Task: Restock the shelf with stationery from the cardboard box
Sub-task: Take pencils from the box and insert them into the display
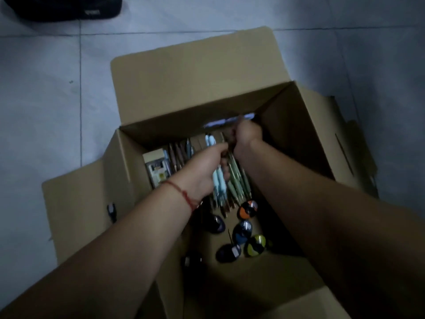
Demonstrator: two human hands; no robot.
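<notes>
Two hands (202,171) grip pens (234,180); five oval sharpeners (247,209) below.

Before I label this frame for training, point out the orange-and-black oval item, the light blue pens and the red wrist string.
orange-and-black oval item (248,209): head view, its orange half.
light blue pens (217,180): head view, mid-barrels.
red wrist string (184,194): head view, strand across the wrist.

One open cardboard box (161,93) sits on the floor, and two hands reach into it, the left hand (202,171) and the right hand (246,137). Inside lie many pens (236,178), too tightly bunched to count, and one pale packaged item (157,168). Five small rounded objects show clearly: orange-and-black (247,209), blue (242,231), yellow-green (254,245), and two dark ones (228,252) (215,223).
</notes>
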